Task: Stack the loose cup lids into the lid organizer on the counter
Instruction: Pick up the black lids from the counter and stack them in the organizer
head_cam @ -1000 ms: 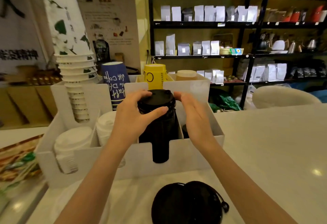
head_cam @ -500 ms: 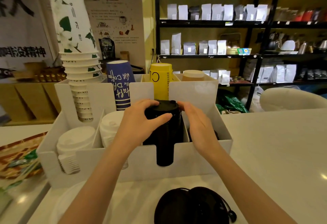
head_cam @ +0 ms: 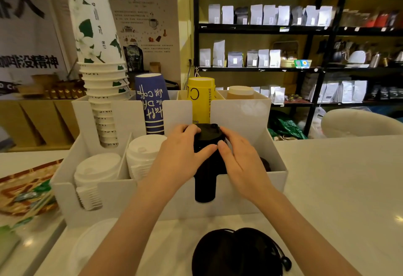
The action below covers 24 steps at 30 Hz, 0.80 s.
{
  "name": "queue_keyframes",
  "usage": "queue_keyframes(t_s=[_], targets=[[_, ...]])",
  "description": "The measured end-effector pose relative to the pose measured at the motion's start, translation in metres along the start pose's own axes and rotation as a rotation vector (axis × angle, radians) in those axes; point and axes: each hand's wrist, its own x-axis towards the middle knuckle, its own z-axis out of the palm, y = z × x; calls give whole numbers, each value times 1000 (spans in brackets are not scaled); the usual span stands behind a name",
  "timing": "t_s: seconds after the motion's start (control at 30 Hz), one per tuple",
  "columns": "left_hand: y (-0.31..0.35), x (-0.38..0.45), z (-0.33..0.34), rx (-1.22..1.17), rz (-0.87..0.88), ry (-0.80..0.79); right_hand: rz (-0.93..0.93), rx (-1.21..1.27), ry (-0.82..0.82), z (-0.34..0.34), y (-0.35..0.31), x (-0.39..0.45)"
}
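A tall stack of black lids [head_cam: 206,179] stands in the third front compartment of the white lid organizer [head_cam: 122,199], showing through its slot. My left hand [head_cam: 181,158] curls over the stack's left side and top. My right hand [head_cam: 237,160] presses on its right side, thumb touching the front. Both hands hold the black stack. Two stacks of white lids [head_cam: 98,171] [head_cam: 145,153] fill the compartments to the left. More black lids [head_cam: 265,163] peek out in the rightmost compartment. Loose black lids [head_cam: 237,254] lie on the counter in front.
Stacked paper cups [head_cam: 100,79], a blue cup stack [head_cam: 151,103], a yellow cup stack [head_cam: 201,101] and a brown one [head_cam: 239,92] stand in the organizer's rear slots. A clear lid [head_cam: 93,247] lies at front left. A tray with packets [head_cam: 24,193] sits left. Shelves of bags stand behind.
Both hands have pushed the black lid stack down into its compartment; its top sits lower and my thumbs have closed together on the front.
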Motion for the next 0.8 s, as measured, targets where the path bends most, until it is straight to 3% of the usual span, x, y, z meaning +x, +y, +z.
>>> queue_keyframes(t_s=[0.23, 0.47, 0.8], targets=[[-2, 0, -1, -43, -20, -26, 69, 113, -132, -16, -9, 0], [-1, -3, -1, -28, -31, -26, 56, 131, -62, -38, -27, -35], [-1, -20, 7, -8, -28, 15, 57, -83, -251, -41, -10, -120]])
